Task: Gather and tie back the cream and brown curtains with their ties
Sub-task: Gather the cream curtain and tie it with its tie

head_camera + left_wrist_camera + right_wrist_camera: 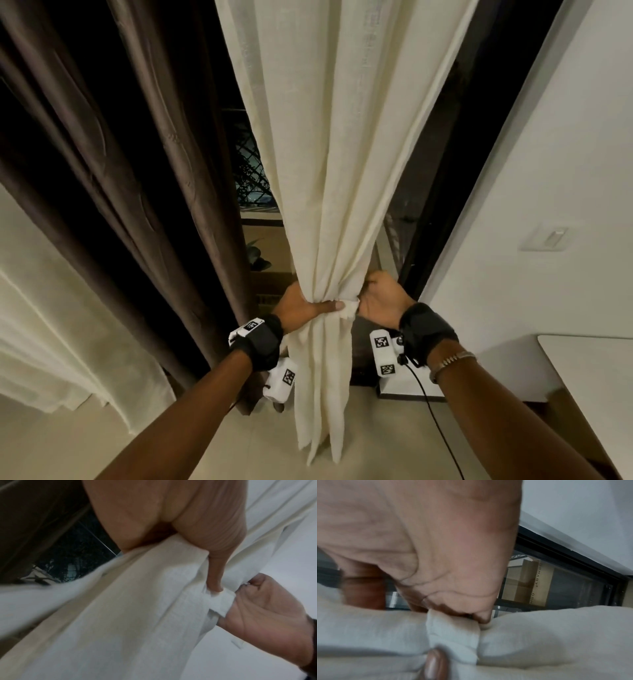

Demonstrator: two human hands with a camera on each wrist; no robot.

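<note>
The cream curtain [342, 171] hangs in the middle, bunched to a narrow waist at hand height. My left hand [301, 305] wraps that waist from the left, thumb lying across the front folds. A cream tie [349, 308] crosses the bunch; my left thumb [214, 580] presses its end [221, 601]. My right hand [380, 298] is at the curtain's right side, fingers curled, pinching the tie [453, 627] against the cloth [539, 628]. The brown curtain [113, 171] hangs loose to the left, untouched.
A dark glass door [435, 192] with a black frame stands behind the curtains. A white wall with a switch plate [548, 238] is on the right, a white tabletop [596, 373] below it. More cream fabric [41, 329] lies at the far left.
</note>
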